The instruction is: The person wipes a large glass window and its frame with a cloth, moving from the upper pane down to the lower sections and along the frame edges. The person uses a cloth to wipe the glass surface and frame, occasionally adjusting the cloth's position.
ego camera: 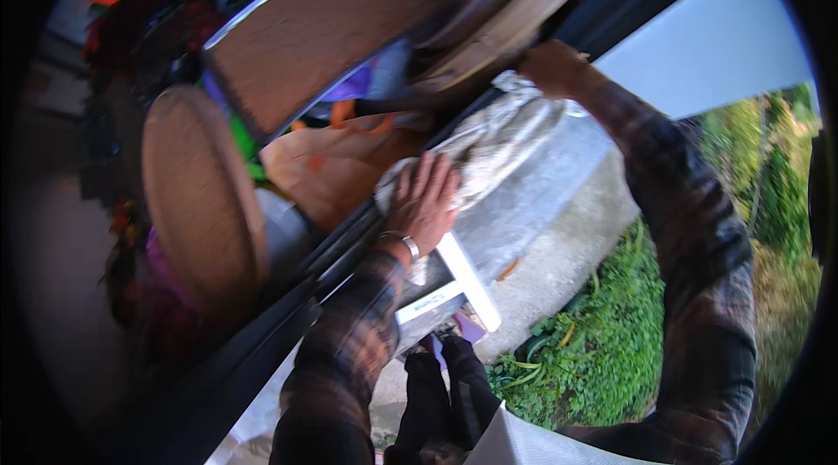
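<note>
My left hand point(422, 203) lies palm down, fingers stretched out, on a crumpled off-white cloth point(501, 144) spread along a dark ledge. A pale bracelet circles that wrist. Farther up, my right hand point(556, 70) is curled against a dark frame point(609, 13) by the cloth's far end; blur hides whether it grips the frame or the cloth. Just below my left hand stands a white T-shaped frame part point(466, 281) bearing writing. Beyond the ledge, a peach-coloured bag point(334, 170) with orange handles sits close to my left hand.
Left of the ledge are a round brown board point(203, 203), a brown rectangular panel point(327, 33), stacked round wooden pieces point(517, 13) and dark clutter. My legs point(452, 386) stand below, near a concrete strip point(556, 242) and green plants point(596, 347).
</note>
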The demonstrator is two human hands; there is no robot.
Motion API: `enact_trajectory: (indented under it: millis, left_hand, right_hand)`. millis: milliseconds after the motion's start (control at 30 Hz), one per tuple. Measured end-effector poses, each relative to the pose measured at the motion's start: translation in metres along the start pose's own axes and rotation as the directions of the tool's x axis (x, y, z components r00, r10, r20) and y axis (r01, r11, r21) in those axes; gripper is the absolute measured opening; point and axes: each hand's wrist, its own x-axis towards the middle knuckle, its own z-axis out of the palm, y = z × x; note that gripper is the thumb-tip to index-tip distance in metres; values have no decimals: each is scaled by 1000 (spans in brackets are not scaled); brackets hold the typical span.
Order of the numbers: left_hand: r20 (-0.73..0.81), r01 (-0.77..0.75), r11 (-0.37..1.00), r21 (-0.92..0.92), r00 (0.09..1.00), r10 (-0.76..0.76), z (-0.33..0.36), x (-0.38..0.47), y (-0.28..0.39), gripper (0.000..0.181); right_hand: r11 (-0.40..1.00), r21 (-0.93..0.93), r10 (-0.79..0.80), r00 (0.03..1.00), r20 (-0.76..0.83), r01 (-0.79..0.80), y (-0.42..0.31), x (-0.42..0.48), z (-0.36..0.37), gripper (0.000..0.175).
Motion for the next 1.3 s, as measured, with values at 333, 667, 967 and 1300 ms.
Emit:
enact_trajectory:
  millis: [333,667,967,1300]
  left_hand:
    - [-84,-38,999,-21,996,36,1,0,-1,62]
    - [-49,-38,999,-1,998,37,-2,-2,-3,65]
    - [-38,-43,999,-4,998,43,-4,-2,-3,63]
    - [-50,-42,999,11,998,42,0,-2,-4,65]
  right_hand:
    - [973,212,-103,992,68,86,26,-5,3,20]
    - [940,138,300,948,109,-313,43,-47,11,17]
    - [873,186,447,892,61,-450,28,-44,24,18]
    - [984,122,121,990,67,-129,-14,-51,15,12]
